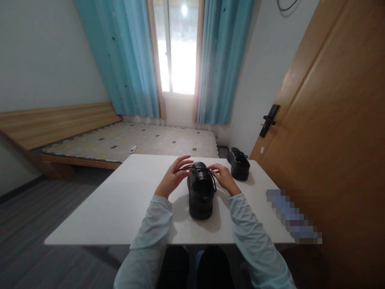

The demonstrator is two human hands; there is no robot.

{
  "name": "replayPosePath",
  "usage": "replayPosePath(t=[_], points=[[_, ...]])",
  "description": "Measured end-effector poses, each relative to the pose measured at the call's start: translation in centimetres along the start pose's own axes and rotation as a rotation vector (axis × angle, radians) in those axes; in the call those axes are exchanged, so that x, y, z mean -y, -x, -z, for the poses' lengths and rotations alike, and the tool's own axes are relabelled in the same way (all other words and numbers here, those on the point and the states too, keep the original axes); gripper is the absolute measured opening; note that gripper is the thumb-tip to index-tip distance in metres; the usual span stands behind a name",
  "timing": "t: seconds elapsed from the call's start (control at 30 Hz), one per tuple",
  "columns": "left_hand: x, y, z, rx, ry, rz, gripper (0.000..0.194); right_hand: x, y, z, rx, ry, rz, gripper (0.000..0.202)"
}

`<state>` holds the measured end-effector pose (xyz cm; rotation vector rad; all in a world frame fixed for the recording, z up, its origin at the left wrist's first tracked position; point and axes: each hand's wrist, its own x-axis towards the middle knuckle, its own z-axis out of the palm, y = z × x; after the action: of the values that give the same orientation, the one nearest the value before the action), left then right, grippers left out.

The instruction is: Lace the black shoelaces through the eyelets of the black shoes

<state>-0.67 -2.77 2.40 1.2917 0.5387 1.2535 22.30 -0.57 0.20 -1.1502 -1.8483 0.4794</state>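
Observation:
A black lace-up shoe [201,196] stands on the white table [120,200], its toe pointing away from me and its heel toward me. On its left side, my left hand [174,174] has a black lace [181,169] running between thumb and fingers, with some fingers raised. My right hand [221,175] is at the shoe's right side, fingertips pinched on the lace near the eyelets. A loop of lace hangs down the shoe's right side. The lacing between my hands looks crossed, but its exact form is too small to tell.
A second black shoe [240,164] stands at the table's back right. Beyond the table is a bed [144,138] with a small white object [132,149] on it. A wooden door [325,132] is on the right. A blurred item [293,216] lies by the table's right edge.

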Motion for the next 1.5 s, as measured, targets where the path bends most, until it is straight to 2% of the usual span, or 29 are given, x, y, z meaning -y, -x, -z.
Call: replayPosePath(t=[0.1,0.3,0.63,0.8,0.9,1.0,1.2,1.37,1.5], points=[[0.4,-0.3,0.3,0.006,-0.188,-0.01,0.056,0.6,-0.1,0.0,-0.035,0.05,0.023,0.013],[1.4,-1.2,0.9,-0.11,-0.49,-0.062,0.037,1.0,-0.4,-0.2,-0.087,0.116,-0.038,0.008],[1.9,-1.3,0.6,-0.139,-0.766,-0.006,0.016,1.9,-0.8,-0.7,-0.197,-0.233,-0.167,0.011],[2.1,-1.3,0.8,-0.134,-0.795,-0.005,0.013,2.3,-0.9,0.0,-0.271,-0.534,-0.269,0.021],[2.2,-1.3,0.9,-0.136,-0.788,-0.003,0.012,2.4,-0.9,0.5,-0.34,-0.635,-0.299,0.021],[2.3,-1.3,0.9,-0.15,-0.8,-0.009,0.01,2.1,-0.9,0.6,-0.414,-0.646,-0.297,0.021],[2.1,-1.3,0.8,-0.196,-0.812,-0.025,0.006,1.7,-1.1,0.3,-0.517,-0.511,-0.23,0.021],[2.1,-1.4,0.8,-0.21,-0.794,-0.028,0.006,1.3,-1.1,0.5,-0.523,-0.553,-0.323,0.018],[2.2,-1.4,0.9,-0.214,-0.795,-0.03,0.006,0.4,-0.9,1.5,-0.637,-0.691,-0.392,0.017]])
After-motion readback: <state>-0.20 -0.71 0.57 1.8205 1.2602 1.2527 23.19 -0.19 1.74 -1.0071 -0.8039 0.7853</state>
